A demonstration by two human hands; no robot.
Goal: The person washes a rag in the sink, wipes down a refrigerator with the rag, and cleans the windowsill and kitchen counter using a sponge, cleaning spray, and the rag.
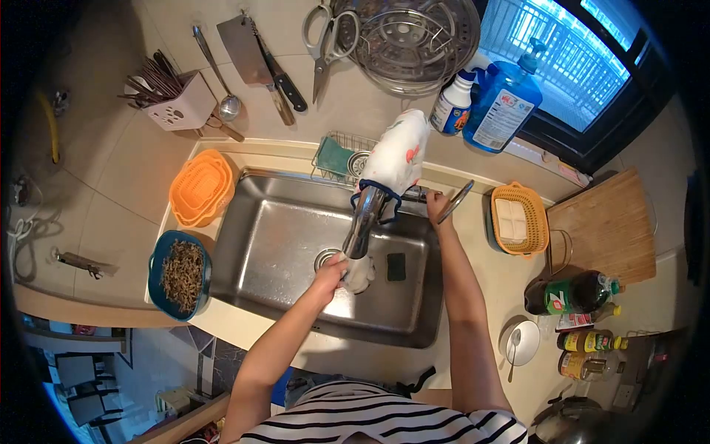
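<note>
Evidently, the left hand [329, 280] grasps a pale item [360, 275] below the faucet [365, 216], while the right hand [437, 207] meets a metal bar [455, 202], grip unclear.

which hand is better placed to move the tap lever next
Right, probably: the right hand is at the lever, beside the tap's white cover, while the left hand is farther off, over the sink near the spout's end.

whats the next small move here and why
Probably a small nudge of the lever with the right hand: that hand is at it, and the left hand is by the end of the spout, over the sink. Whether water is running is hard to tell.
</note>
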